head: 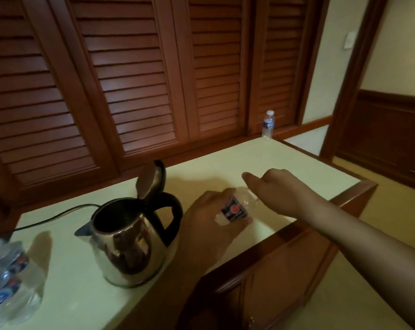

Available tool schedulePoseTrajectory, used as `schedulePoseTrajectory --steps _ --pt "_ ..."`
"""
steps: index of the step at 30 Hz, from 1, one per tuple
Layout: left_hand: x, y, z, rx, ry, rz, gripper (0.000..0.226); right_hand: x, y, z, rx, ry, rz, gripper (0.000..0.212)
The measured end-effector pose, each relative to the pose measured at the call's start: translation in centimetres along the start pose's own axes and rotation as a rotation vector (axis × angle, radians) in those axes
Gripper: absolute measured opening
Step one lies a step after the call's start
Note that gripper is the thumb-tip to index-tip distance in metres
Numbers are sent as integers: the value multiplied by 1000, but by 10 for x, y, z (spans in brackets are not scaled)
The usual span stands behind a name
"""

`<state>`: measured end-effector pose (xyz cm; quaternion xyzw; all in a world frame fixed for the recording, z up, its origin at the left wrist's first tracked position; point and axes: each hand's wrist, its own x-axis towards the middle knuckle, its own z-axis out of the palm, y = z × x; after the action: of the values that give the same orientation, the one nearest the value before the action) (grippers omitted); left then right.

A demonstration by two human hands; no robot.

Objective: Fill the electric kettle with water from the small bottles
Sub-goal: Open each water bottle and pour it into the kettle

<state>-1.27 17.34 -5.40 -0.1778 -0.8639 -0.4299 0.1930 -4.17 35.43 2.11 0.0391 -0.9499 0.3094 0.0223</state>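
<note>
Blurred bottles (8, 277) lie at the near left of the surface (285, 160). The kettle (127, 239) stands beside them, lid (151, 178) up. Right of it, the left hand (208, 225) grips a small bottle (235, 209), its label unreadable; the right hand (275, 191) pinches its cap end. Another bottle (268, 125) stands at the far edge.

my left hand (210, 215) wraps a small bottle (235, 209) lying tilted just above the pale counter (297, 163), fingers closed round its dark label. my right hand (276, 190) sits at the bottle's far end, curled over where the cap would be — the cap itself is hidden. just left of my hands stands the steel kettle (127, 241), lid (151, 178) flipped up, black handle toward me, its cord (54, 216) trailing off left. more bottles (8, 279) crowd the near left corner, blurred. another bottle (268, 125) stands upright at the far edge — well apart, before the louvred doors (130, 79).
</note>
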Motion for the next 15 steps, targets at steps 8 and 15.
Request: schedulePoseTrajectory --steps 8,15 --pt "82 -15 90 29 -115 -143 69 78 66 -10 -52 309 -91 71" --pt "171 -50 142 -142 -84 -289 46 168 158 5 -113 233 24 63"
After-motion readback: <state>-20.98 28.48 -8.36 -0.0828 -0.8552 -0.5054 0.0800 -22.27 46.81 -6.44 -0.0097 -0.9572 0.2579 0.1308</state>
